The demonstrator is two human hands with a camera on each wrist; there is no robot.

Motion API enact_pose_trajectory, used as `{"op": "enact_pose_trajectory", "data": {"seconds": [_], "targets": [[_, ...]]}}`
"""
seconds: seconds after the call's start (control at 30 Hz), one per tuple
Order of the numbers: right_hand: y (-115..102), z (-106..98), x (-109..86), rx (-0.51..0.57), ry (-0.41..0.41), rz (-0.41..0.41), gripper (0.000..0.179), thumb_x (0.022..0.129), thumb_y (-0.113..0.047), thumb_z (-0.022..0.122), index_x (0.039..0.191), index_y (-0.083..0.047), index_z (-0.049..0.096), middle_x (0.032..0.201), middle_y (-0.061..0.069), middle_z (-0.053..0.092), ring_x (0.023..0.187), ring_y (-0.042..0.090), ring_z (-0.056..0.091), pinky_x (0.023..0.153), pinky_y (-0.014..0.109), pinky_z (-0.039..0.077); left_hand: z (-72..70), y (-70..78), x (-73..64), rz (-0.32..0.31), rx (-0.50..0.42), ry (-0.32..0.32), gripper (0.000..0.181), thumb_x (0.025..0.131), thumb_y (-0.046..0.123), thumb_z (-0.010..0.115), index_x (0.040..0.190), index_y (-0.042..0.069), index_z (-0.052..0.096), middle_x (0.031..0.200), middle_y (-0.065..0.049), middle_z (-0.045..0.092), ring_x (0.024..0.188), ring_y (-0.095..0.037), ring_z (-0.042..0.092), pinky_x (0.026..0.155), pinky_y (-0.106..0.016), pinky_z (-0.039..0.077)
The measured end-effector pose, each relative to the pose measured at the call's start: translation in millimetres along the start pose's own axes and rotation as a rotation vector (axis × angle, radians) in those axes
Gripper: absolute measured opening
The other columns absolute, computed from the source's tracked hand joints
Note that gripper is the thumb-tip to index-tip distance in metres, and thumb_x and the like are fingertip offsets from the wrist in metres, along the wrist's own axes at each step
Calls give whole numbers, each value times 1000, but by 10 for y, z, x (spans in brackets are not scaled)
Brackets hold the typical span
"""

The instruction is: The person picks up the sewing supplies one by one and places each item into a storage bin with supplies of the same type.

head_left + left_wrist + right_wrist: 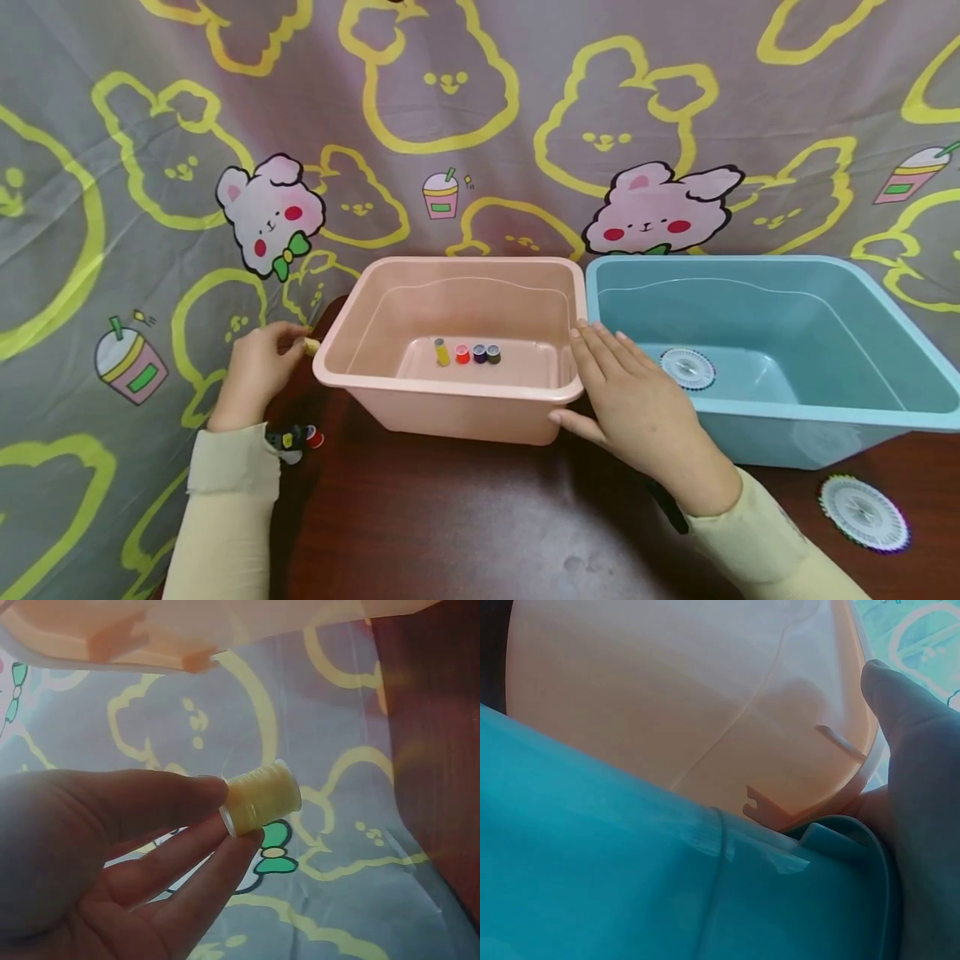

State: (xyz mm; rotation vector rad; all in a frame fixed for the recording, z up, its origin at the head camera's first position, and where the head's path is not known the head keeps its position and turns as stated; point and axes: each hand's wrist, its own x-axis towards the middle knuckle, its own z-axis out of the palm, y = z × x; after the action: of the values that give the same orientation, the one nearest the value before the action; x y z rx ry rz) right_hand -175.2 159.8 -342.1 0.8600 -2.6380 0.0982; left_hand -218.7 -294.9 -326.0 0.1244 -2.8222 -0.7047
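Note:
My left hand point(258, 371), just outside the left end of the pink plastic bin point(450, 387), pinches a small spool of yellow thread point(262, 796) by one end between thumb and fingers. Laid over the bin's right rim, with fingers straight and the thumb against the front side, is my right hand point(645, 408). On the bin floor a yellow spool point(442, 353), a red spool point(462, 355), a dark blue spool point(480, 354) and a black spool point(493, 354) stand in a row.
A blue bin point(795, 410) adjoins the pink one, with a pin wheel point(687, 369) inside it. Another pin wheel point(864, 512) lies on the dark wooden table point(450, 517) at the right. Near my left wrist is a red spool point(315, 437). A patterned curtain point(517, 192) hangs behind.

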Motion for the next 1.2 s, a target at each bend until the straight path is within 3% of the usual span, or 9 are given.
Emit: {"op": "enact_pose_trajectory", "data": {"seconds": [0.3, 0.67, 0.83, 1.1, 1.2], "targets": [[-2, 13, -9, -2, 15, -3, 96, 89, -64, 66, 150, 6, 42, 157, 23, 38, 145, 38, 37, 117, 52, 32, -178, 127, 39, 46, 41, 60, 28, 99, 10, 59, 117, -9, 67, 111, -30, 68, 101, -45, 65, 87, -60, 52], [-1, 13, -9, -3, 17, -3, 96, 88, -63, 66, 149, 7, 42, 157, 23, 38, 145, 38, 37, 117, 52, 31, -375, 319, 68, 48, 61, 60, 32, 98, 12, 54, 120, -6, 67, 116, -28, 67, 91, -37, 61, 65, -42, 50], [-14, 13, -5, -3, 23, -7, 94, 89, -62, 67, 149, 7, 43, 156, 23, 39, 145, 38, 38, 117, 51, 32, -451, 412, 95, 67, 85, 76, 32, 97, 10, 53, 120, -7, 67, 116, -28, 66, 95, -40, 61, 69, -46, 51], [-5, 29, -8, -3, 56, -21, 94, 89, -63, 65, 148, 7, 44, 155, 24, 41, 144, 38, 40, 116, 52, 34, -529, 611, 128, 161, 134, 112, 31, 93, 7, 54, 115, -9, 69, 104, -28, 68, 74, -33, 55, 55, -39, 44], [3, 28, -10, 0, 58, -21, 95, 94, -69, 53, 148, 7, 44, 156, 24, 40, 144, 38, 39, 116, 51, 33, -555, 705, 147, 214, 134, 120, 30, 91, 6, 52, 112, -8, 71, 102, -27, 68, 74, -32, 56, 58, -38, 44]]}}
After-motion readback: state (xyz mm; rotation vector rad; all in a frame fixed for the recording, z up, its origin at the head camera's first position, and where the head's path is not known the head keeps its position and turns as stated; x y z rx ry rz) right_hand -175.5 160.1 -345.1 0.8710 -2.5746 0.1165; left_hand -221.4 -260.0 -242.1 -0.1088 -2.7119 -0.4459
